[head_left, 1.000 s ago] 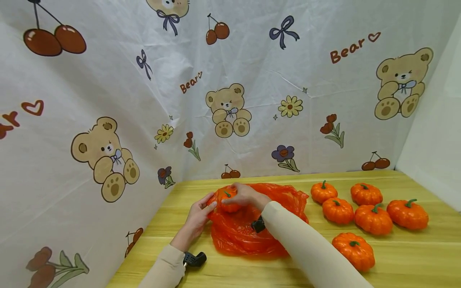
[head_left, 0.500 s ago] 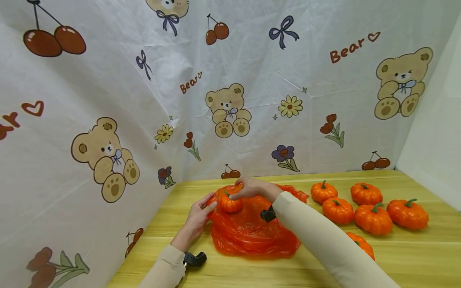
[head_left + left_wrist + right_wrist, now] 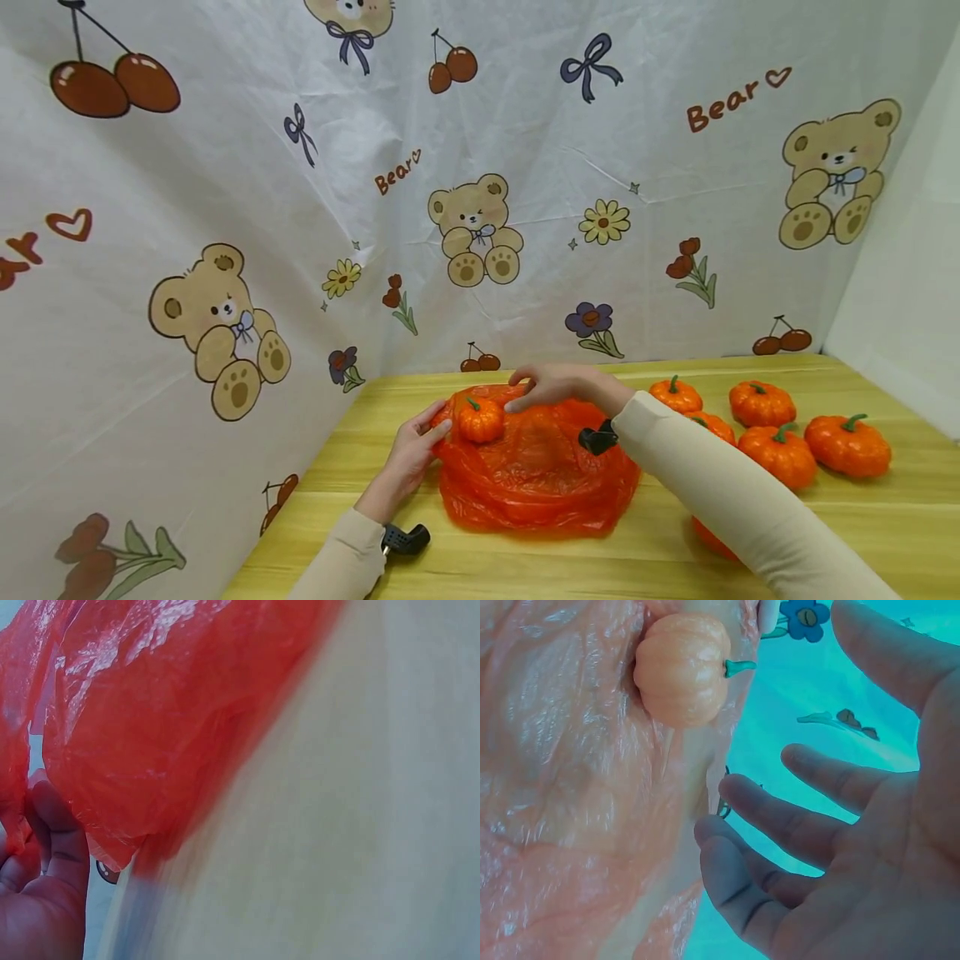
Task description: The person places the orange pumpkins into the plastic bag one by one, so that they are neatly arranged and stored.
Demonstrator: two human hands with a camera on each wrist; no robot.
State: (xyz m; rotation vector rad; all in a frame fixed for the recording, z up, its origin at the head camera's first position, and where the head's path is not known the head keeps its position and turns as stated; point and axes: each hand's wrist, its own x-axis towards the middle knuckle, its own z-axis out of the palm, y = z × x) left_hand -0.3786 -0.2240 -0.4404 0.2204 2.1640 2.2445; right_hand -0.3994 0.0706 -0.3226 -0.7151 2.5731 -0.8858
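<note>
A small orange pumpkin (image 3: 481, 420) with a green stem sits inside the mouth of a thin red plastic bag (image 3: 525, 512), toward its left side. My left hand (image 3: 408, 450) holds the bag's left edge between thumb and fingers; in the left wrist view that hand (image 3: 49, 892) has the film pinched at the lower left. Over the back of the bag, my right hand (image 3: 566, 385) is spread with nothing in it. The right wrist view shows its fingers apart from the pumpkin (image 3: 684, 671), which rests on the crinkled film.
Several more pumpkins (image 3: 761, 404) stand on the wooden table (image 3: 600, 571) to the right of the bag. My right sleeve (image 3: 727, 483) covers parts of some of them. A cloth (image 3: 525, 125) printed with bears hangs behind and at the left.
My right hand has let go of the pumpkin in the bag and drawn back up and to the right. The pumpkin stays in the bag, and my left hand has kept its place.
</note>
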